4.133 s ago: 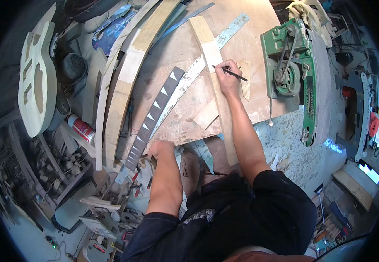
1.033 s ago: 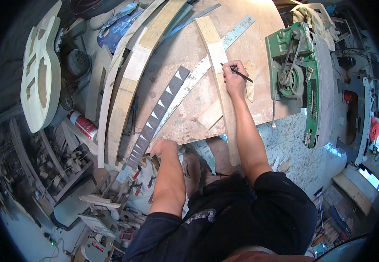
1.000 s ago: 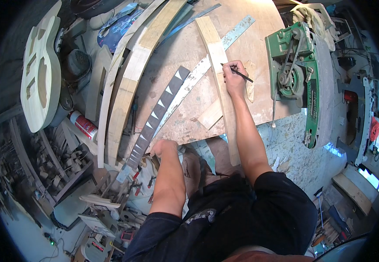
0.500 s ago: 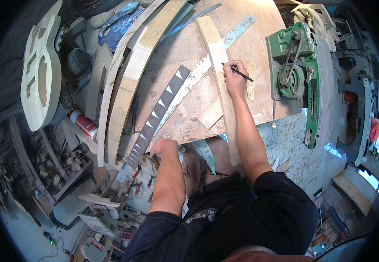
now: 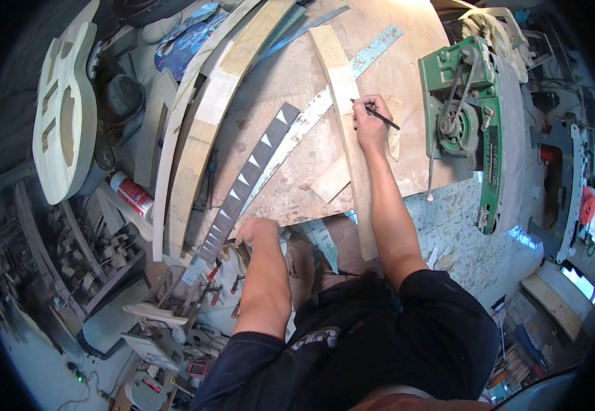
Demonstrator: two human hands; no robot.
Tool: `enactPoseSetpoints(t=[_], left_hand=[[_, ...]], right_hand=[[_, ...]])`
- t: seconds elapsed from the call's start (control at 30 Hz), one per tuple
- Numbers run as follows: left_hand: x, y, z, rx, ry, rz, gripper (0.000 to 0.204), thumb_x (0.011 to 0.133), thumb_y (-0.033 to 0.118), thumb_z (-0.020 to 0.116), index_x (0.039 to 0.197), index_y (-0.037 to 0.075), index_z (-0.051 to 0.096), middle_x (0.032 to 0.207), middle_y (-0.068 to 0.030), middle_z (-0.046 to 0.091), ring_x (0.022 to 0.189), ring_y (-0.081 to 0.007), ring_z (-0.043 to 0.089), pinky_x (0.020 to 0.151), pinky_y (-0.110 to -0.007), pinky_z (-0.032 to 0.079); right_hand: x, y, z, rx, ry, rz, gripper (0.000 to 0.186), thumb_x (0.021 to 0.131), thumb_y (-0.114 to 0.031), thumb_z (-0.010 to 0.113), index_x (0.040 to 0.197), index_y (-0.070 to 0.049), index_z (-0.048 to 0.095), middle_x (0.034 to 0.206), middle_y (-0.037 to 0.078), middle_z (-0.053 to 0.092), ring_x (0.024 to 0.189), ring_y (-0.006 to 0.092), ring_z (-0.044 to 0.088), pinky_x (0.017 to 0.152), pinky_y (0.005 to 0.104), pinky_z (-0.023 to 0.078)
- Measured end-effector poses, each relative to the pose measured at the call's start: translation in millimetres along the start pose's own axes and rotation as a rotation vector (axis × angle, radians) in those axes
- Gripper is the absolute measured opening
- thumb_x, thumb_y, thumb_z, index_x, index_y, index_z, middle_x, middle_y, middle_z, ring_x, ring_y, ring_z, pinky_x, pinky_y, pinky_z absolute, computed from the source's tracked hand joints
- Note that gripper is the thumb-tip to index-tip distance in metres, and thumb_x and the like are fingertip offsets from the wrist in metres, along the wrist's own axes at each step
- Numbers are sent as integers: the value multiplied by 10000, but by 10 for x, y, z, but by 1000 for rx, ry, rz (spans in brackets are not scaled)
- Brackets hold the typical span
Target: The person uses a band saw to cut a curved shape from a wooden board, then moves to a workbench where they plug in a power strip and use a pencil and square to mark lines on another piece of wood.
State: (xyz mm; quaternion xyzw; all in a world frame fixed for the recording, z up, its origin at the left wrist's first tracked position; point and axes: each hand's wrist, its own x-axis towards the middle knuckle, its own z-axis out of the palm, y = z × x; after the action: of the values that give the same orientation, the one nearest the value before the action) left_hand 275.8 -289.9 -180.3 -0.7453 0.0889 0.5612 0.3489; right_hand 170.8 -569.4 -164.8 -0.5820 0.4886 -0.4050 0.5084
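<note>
My right hand (image 5: pixel 371 122) is closed around a slim black pencil (image 5: pixel 390 123), its tip against a long pale wooden bar (image 5: pixel 351 140). The bar runs from the far part of the table to past its near edge, with a lighter band partway along. At the table's near edge is my left hand (image 5: pixel 255 231), fingers bent and mostly hidden. Near it lies the narrow end of a dark fretboard (image 5: pixel 251 171) with pale triangular inlays. A worn, paint-flaked straight strip (image 5: pixel 304 120) lies beside the fretboard and passes the bar.
A green belt sander (image 5: pixel 458 120) stands at the table's right side. Long wooden pieces (image 5: pixel 205 123) lie at the left, beside a red and white can (image 5: pixel 132 194) and a pale guitar body (image 5: pixel 68 120). A short board (image 5: pixel 332 179) lies near the bar.
My right hand and the pencil have shifted very slightly to the right along the bar. My left hand stays where it was.
</note>
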Motion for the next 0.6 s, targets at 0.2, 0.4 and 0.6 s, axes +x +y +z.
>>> enactPoseSetpoints(t=[0.2, 0.4, 0.6], left_hand=[[24, -6, 12, 5, -3, 1, 412, 906, 347, 550, 1263, 171, 655, 1330, -47, 606, 1194, -259, 587, 947, -594, 445], [35, -7, 19, 10, 1, 6, 409, 906, 346, 550, 1260, 172, 658, 1326, -47, 610, 1191, -258, 588, 947, -593, 444], [61, -6, 43, 16, 12, 9, 407, 905, 345, 550, 1257, 173, 660, 1321, -48, 613, 1189, -257, 590, 948, -592, 444]], right_hand=[[5, 1, -16, -5, 6, -13, 70, 844, -51, 637, 829, -21, 575, 602, 0, 554, 494, 61, 503, 451, 243, 394], [24, 48, -34, -18, 16, 9, 62, 823, -33, 637, 815, -24, 577, 598, -2, 553, 488, 60, 499, 442, 235, 379], [27, 92, -72, 14, 53, -12, 70, 798, -33, 643, 784, -22, 575, 597, -5, 549, 509, 57, 489, 477, 236, 379]])
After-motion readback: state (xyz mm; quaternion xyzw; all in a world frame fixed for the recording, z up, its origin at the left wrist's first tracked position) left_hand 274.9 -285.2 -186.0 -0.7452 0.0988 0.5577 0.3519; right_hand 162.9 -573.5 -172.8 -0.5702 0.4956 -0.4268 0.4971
